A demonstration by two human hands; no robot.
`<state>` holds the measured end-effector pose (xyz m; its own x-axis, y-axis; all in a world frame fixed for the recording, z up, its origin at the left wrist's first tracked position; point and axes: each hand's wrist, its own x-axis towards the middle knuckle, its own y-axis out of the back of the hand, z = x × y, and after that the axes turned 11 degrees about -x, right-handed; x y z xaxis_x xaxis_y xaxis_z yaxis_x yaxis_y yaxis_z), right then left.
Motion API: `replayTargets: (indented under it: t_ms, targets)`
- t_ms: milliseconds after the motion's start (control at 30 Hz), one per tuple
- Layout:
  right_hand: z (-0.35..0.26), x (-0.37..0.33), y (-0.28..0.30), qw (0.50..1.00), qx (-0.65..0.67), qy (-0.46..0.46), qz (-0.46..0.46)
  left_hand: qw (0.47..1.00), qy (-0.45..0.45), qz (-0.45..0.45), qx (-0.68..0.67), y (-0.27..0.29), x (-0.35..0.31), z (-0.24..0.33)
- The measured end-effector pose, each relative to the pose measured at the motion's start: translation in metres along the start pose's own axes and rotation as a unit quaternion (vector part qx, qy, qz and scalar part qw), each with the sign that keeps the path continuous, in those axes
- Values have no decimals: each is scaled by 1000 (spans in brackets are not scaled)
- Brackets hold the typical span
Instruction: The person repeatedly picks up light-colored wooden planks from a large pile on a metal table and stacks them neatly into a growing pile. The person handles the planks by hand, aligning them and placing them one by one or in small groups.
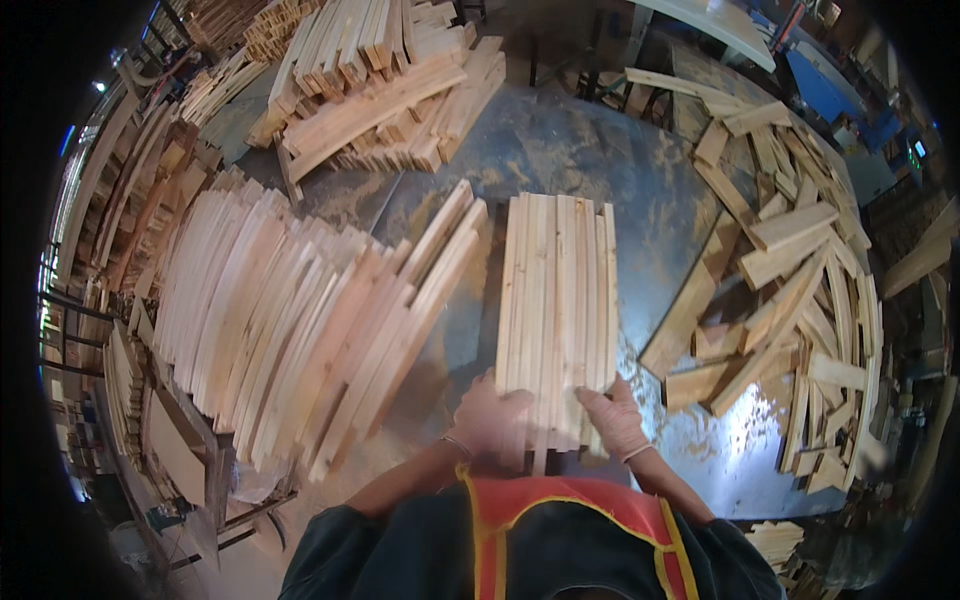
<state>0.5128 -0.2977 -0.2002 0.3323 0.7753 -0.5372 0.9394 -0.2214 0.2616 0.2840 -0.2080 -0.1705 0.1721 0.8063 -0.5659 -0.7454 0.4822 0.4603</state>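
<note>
A bundle of wooden slats (556,300) lies side by side in front of me on the metal tabletop (660,180), running away from my body. At its near end, my left hand (490,412) is wrapped round the left side, thumb on top. My right hand (612,415) grips the right side in the same way. Both hands wear pale gloves. A few slat ends stick out unevenly toward me between the hands.
To the left, a wide row of slats (270,330) stands packed together. Behind it rises a stack of boards (390,110). On the right lies a jumbled heap of offcuts (790,250). A pale-topped table (715,25) stands at the far right.
</note>
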Motion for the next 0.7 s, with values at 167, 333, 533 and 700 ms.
replayTargets:
  t_ms: [167, 333, 533, 700]
  targets:
    - [-125, 118, 42, 987, 36, 157, -10, 991, -125, -39, -28, 57, 149, 113]
    - [-258, 278, 49, 967, -204, 141, 56, 984, -160, 30, 67, 122, 298, 227]
    - [-317, 474, -30, 967, -202, 149, 38, 828, -278, 155, 461, 166, 433, 224]
    - [-299, 461, -44, 976, -39, 188, -103, 840, -285, 307, 344, 232, 429, 174]
